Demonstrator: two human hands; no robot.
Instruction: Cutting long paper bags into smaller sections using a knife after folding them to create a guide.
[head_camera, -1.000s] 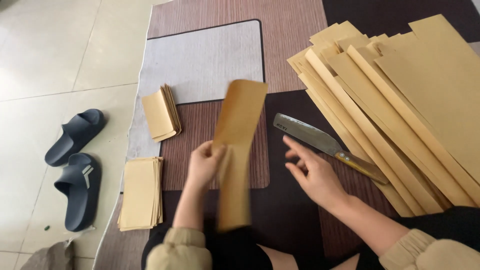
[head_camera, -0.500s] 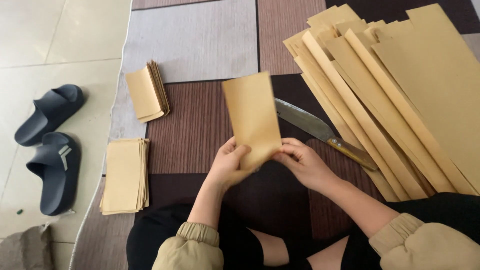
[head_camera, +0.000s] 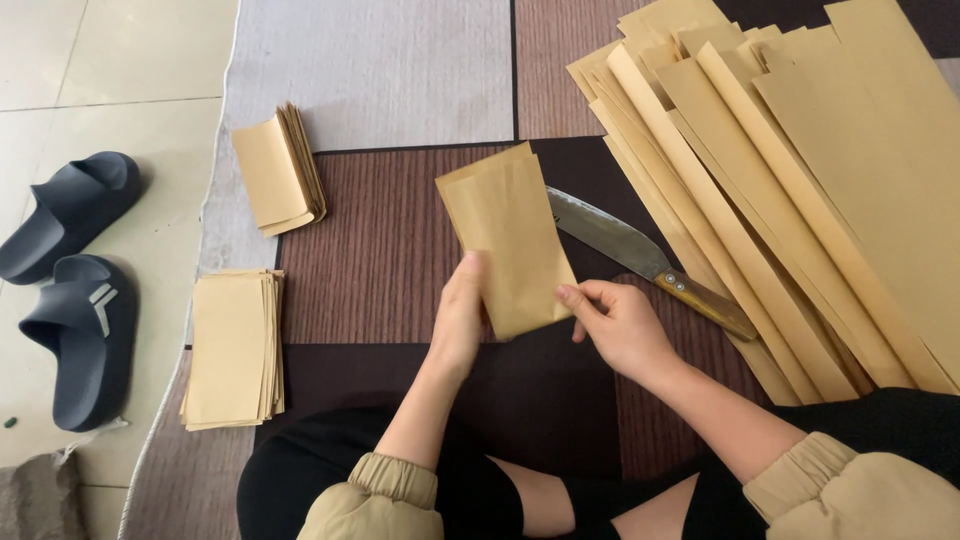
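1. a patchwork rug (head_camera: 390, 250) of grey, brown-striped and dark panels covers most of the floor in view.
2. pale floor tiles (head_camera: 110, 60) show along the left, beyond the rug's edge.
3. a pair of dark blue slide sandals (head_camera: 75, 280) lies on the tiles, one above the other.
4. a flat stack of tan paper sheets (head_camera: 233, 348) rests on the rug's left edge.
5. a smaller stack of folded tan paper (head_camera: 278, 170) lies further up, well apart from the flat stack.
6. a large knife (head_camera: 650, 262) with a wooden handle lies on the rug at centre right, blade pointing up-left.
7. a fanned pile of long tan paper strips (head_camera: 800, 180) fills the right side, touching the knife's handle.
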